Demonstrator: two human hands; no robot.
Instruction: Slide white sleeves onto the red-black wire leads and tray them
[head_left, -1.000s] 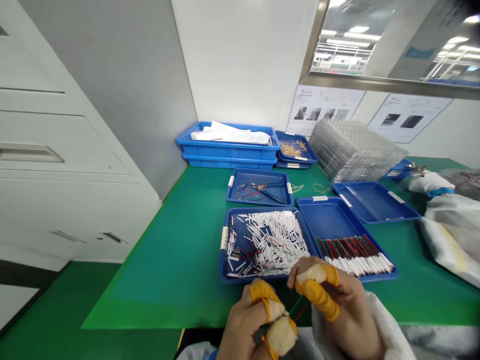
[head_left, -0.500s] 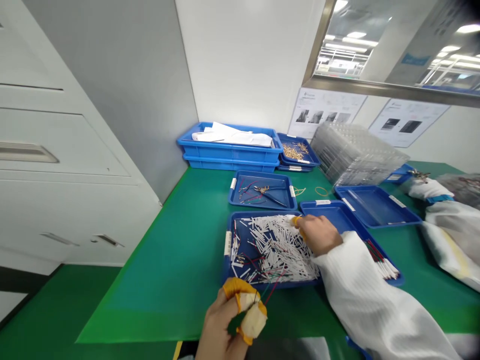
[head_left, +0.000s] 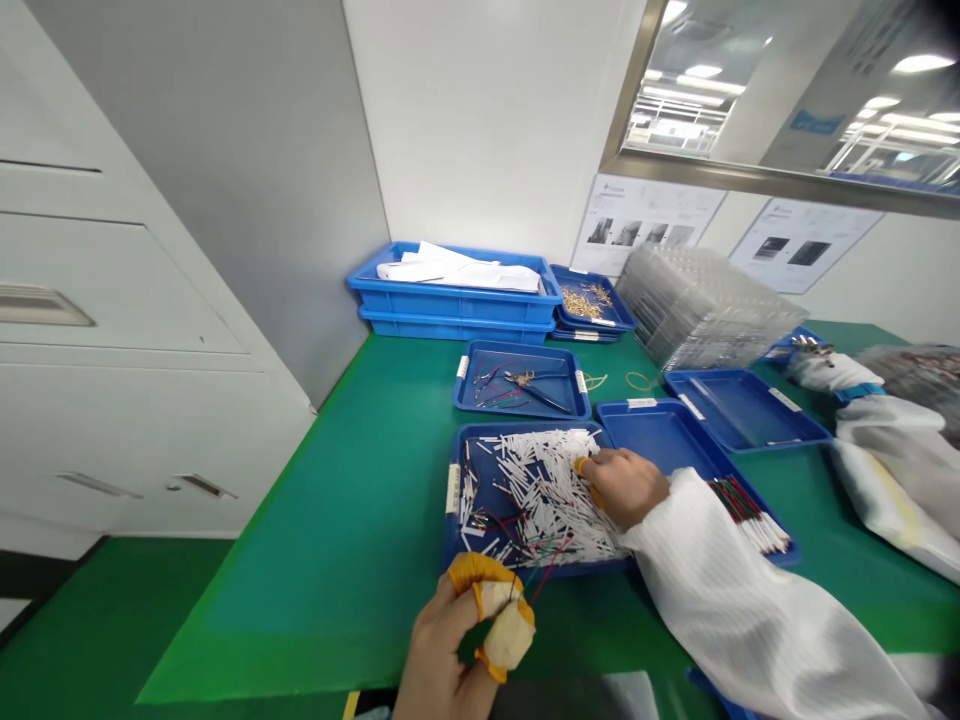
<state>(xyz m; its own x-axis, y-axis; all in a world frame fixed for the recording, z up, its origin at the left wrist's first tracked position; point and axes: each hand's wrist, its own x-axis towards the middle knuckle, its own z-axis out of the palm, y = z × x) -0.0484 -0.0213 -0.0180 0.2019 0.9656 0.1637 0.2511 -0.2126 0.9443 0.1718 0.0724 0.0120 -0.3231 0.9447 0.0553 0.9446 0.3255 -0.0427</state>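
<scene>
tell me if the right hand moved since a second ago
Yes, forward: judged against the blue tray of white pieces, the right hand went from the tray's near edge to the pieces at its right side.

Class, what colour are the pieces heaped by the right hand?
Thin pieces: white, clearest in the head view.

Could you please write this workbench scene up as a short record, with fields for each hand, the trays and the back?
Left hand: pinches red and green wires
Right hand: fingertips among white pieces in the near tray; grip unclear
Tray to its right: row of white-ended wires, partly behind the sleeve
Tool tray: pliers, loose wires
Back: blue bins, white sheets, gold-coloured parts, clear plastic stack
</scene>
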